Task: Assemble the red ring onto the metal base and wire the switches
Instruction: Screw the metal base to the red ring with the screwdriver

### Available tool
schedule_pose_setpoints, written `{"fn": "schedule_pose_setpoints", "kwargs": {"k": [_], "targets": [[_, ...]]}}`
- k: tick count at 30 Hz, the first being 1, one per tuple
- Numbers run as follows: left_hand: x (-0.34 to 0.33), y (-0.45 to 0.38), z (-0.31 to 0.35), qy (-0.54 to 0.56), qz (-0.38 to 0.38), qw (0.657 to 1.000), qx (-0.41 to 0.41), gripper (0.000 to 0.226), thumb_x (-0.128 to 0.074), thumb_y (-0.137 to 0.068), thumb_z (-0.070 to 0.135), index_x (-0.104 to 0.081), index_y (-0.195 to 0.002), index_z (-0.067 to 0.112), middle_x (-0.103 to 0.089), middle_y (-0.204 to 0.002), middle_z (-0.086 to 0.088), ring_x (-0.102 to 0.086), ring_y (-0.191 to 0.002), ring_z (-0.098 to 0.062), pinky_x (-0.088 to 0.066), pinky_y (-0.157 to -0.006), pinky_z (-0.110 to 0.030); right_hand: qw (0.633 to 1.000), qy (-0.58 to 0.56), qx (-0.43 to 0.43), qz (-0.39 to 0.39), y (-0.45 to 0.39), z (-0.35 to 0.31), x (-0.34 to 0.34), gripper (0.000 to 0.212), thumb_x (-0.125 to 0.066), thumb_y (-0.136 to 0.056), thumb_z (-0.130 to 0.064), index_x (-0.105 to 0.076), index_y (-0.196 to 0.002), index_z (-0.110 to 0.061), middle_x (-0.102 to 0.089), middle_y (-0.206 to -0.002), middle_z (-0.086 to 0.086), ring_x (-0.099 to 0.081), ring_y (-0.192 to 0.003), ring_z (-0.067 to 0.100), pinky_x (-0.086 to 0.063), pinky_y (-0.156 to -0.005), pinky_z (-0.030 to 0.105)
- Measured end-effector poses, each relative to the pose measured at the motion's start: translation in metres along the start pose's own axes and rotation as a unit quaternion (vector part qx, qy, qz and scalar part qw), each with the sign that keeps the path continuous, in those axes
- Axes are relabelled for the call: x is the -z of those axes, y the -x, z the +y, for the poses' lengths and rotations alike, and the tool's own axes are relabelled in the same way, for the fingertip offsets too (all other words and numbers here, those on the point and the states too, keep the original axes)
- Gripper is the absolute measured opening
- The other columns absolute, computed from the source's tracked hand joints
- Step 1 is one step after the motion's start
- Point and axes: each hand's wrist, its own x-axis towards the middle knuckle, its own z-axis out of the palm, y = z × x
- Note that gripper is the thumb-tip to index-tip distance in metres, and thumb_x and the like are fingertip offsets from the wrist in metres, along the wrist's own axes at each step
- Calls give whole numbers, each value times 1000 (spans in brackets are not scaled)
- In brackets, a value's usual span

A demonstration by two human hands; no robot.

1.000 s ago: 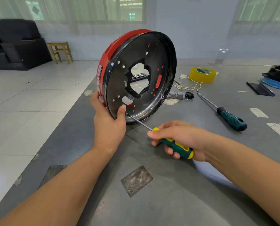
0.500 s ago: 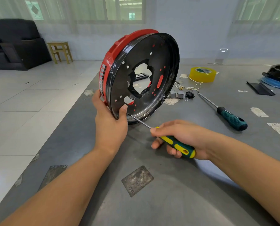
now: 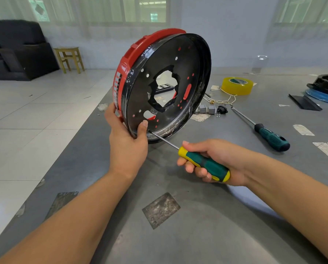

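Left hand (image 3: 127,143) clamps the stiff, likely slippery black metal base (image 3: 168,88) with red plastic ring (image 3: 132,52), upright at 12 o'clock; right hand (image 3: 216,159) grips the green-yellow screwdriver (image 3: 203,162); hold by the rim

Both your bare forearms reach in from the lower frame; your left hand (image 3: 127,143) grips at centre, your right hand (image 3: 216,161) curls closed centre-right.

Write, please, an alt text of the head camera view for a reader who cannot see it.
The left hand holds a black metal base with a red ring upright on a grey table, while the right hand grips a green-yellow screwdriver whose tip meets the base's lower edge. Behind lie another screwdriver, yellow tape and small switches.
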Motion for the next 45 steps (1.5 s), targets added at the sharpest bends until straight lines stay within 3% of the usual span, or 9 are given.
{"fn": "schedule_pose_setpoints", "kwargs": {"k": [6,12,14,16,18,30,37,42,45], "targets": [[-3,1,2,2,6,1000,17,70,-68,-99,13,-25,-153,20,-62,-115,39,-61,-98,22,-42,-80,2,935,283,93,192,0,2,-14,41,-77,-84,-52,-59,-89,-15,-74,-66,9,-65,-47,18,-46,-44,24],[-3,3,9,-8,13,999,29,69,-67,-99,15,-24,-153,22,-67,-121,14,-60,-93,24,-40,-77,5,566,698,187,397,0,20,-37,45,-40,-101,-62,-36,-83,-21,-62,-77,-1,-62,-67,35,-16,-47,30],[-1,2,8,-7,8,1000,19,69,-67,-99,13,-25,-153,20,-65,-116,24,-62,-95,21,-41,-79,3,648,643,184,364,0,15,-37,48,-41,-103,-59,-41,-77,-18,-63,-72,3,-57,-61,34,-21,-45,32],[0,2,8,-8,0,1000,15,69,-67,-99,10,-26,-154,17,-60,-113,33,-61,-96,21,-41,-80,3,889,363,143,239,1,4,-29,48,-52,-102,-53,-59,-77,-13,-64,-62,3,-57,-51,23,-38,-41,28],[-2,2,9,-1,1,1000,20,69,-67,-99,10,-26,-154,16,-58,-113,36,-60,-96,23,-41,-80,3,997,23,15,75,4,-5,-17,42,-60,-100,-45,-67,-92,-4,-59,-62,1,-51,-44,11,-42,-38,19],[-1,2,9,-19,17,997,70,68,-67,-99,15,-25,-154,21,-65,-124,10,-59,-88,25,-39,-74,5,984,-164,64,15,0,-4,-12,17,-65,-90,-18,-64,-97,-2,-67,-98,15,-69,-76,28,-52,-48,25],[7,-5,7,-22,41,991,124,65,-67,-99,20,-29,-151,23,-65,-121,14,-61,-94,-6,-39,-84,-12,910,-348,223,-46,11,-2,-8,35,-74,-85,-28,-69,-102,3,-59,-131,27,-59,-115,62,-54,-94,64],[9,-8,2,-16,52,986,159,62,-68,-98,22,-32,-148,24,-56,-103,32,-60,-88,14,-49,-95,-29,926,-139,339,95,6,9,-22,22,-52,-92,5,-62,-107,-9,-64,-133,10,-74,-94,45,-63,-81,46],[9,-8,2,6,49,984,171,63,-69,-97,20,-32,-148,26,-58,-106,29,-67,-98,-4,-56,-102,-44,832,201,405,321,6,14,-22,18,-59,-96,-11,-57,-99,-29,-68,-112,-13,-74,-67,15,-57,-59,27]]}}
